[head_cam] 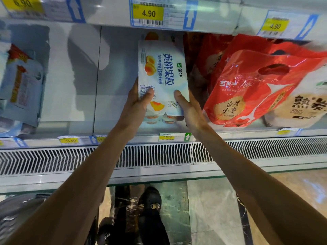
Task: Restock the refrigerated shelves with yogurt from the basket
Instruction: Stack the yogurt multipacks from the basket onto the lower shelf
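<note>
Head view, near to far. Shoes (150, 206) on a marble floor (212, 209); a grey shape (17, 209) at lower left is cut by the frame and blurred, so whether it is the basket cannot be told. Both forearms reach over the vent grille (159, 154) to the shelf (115, 127).

The left grip (136, 103) and right grip (191, 110) each clasp a lower side of the yogurt pack (162, 71), thumbs pressed on its printed sleeve and fingers curled behind. The pack stands on end inside the shelf bay, above a price tag (167, 137), with its cups at the bottom. Whether it already rests on the shelf cannot be told.

Just right of the pack, a red bag (247, 85) leans leftward beside a beige bag (304, 106). Blue packs (23, 85) sit well apart at far left.

Likely risks:
- Stood on its narrow end near the front lip, the pack could tip forward once released.
- The right grip works close to the red bag, and a nudge could bring that bag down into the open bay.
- Pressure on the sleeve alone could let the cups slide within it.

Hidden or unclear: the fingers behind the pack, the pack's underside, the goods behind the red bag, and the small print on the upper labels (148, 14).
</note>
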